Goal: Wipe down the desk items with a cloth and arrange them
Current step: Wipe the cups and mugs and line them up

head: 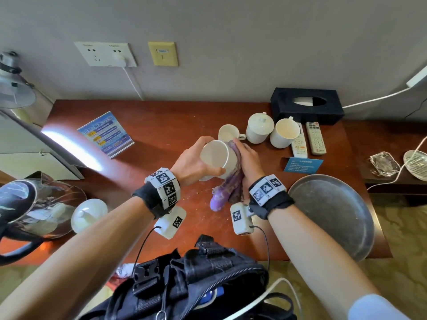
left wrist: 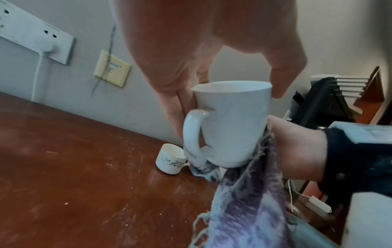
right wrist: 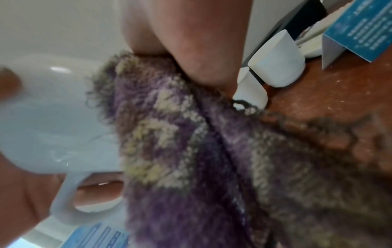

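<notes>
Mug (head: 217,158): plain white, w/ handle

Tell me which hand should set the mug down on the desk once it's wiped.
Left. The left hand already grips the mug by its rim, above bare desk; the right hand is busy holding the cloth against it.

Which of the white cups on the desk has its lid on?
The lidded cup, between the small cup and the open mug; the held mug is open too.
</notes>
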